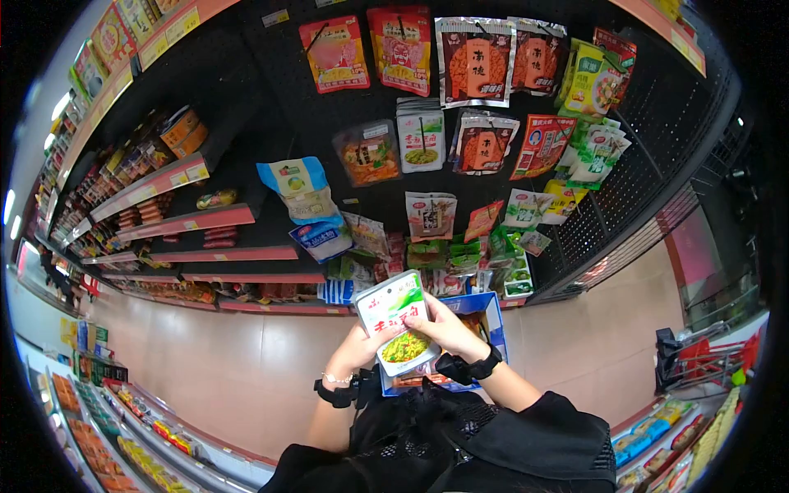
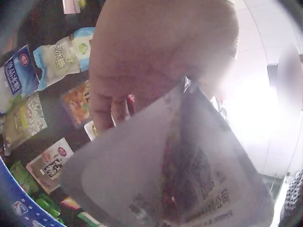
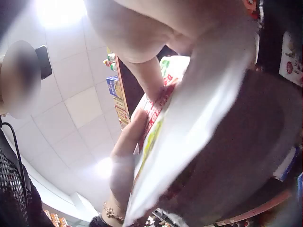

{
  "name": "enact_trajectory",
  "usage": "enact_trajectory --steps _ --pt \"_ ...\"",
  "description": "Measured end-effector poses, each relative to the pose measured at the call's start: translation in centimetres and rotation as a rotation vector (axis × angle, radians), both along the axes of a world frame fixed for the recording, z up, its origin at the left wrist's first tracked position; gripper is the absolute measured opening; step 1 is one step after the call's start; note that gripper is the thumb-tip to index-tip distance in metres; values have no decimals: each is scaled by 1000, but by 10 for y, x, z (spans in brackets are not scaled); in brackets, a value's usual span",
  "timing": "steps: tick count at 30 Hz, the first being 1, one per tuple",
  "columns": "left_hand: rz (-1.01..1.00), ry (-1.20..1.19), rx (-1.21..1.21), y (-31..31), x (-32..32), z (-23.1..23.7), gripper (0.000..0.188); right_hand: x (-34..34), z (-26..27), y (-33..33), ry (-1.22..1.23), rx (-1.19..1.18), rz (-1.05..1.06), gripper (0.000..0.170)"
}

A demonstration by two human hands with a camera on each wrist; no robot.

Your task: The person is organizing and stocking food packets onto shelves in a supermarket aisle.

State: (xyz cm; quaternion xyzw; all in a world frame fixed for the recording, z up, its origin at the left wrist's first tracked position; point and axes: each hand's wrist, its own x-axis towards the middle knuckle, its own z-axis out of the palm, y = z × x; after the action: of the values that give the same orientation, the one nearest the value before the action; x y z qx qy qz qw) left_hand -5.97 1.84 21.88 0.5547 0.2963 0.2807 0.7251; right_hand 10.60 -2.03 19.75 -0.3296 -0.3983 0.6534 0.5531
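Both hands hold a white food pouch (image 1: pixel 394 306) with a green corner, red lettering and a picture of a yellow-green dish, in front of the body. The left hand (image 1: pixel 355 347) grips its left edge, thumb on the front. On the opposite side the right hand (image 1: pixel 448 330) holds it, thumb pressed on the printed face. In the left wrist view the pouch's silvery-grey back (image 2: pixel 128 175) fills the lower part. Below the hands stands a blue-rimmed box (image 1: pixel 498 329) with packets inside, partly hidden by the pouch and arms.
A black pegboard rack ahead carries hanging pouches, including similar white-and-green pouches (image 1: pixel 422 144) and brown-red pouches (image 1: pixel 475 62). Shelves (image 1: pixel 197 222) with packaged goods run along the left. A red shopping cart (image 1: pixel 711 361) stands at the right on the tiled floor (image 1: pixel 238 349).
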Motion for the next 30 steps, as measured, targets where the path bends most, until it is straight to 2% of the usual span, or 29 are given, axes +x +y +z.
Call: enact_trajectory --steps 3,6,9,11,15,16,17,19,21,23,24,25,27,28,30 --pt "-32 52 44 4 3 -8 36 5 -3 -2 -21 -74 26 38" --pt "-30 55 45 6 7 -16 39 10 -9 -2 -14 -52 -7 32" --pt "-31 16 36 12 17 -22 41 14 -8 1 6 -85 -59 32" --pt "-5 18 122 19 24 -28 42 18 -11 5 -6 -76 -87 31" --pt "143 59 278 31 32 -59 39 34 -11 21 -90 -11 -275 29" --pt "89 56 132 32 31 -56 37 43 -14 30 -126 21 -336 29" --pt "53 224 63 33 28 -53 33 52 -18 39 -163 52 -398 28" --pt "31 235 291 37 24 -66 28 72 -13 62 -240 66 -460 26" --pt "18 292 276 41 19 -72 29 88 -8 85 -238 91 -528 25" --pt "99 714 656 43 12 -87 37 98 -2 109 -231 121 -567 23" --pt "110 892 560 45 8 -110 54 100 5 120 -225 133 -569 22" --pt "111 893 559 45 6 -120 54 102 8 129 -216 145 -558 22" --pt "132 1156 431 46 0 -136 72 103 13 144 -255 143 -578 22" --pt "48 1167 368 48 -5 -143 83 103 15 148 -251 147 -575 23" --pt "15 1139 300 48 -10 -163 83 103 13 157 -269 164 -575 24"
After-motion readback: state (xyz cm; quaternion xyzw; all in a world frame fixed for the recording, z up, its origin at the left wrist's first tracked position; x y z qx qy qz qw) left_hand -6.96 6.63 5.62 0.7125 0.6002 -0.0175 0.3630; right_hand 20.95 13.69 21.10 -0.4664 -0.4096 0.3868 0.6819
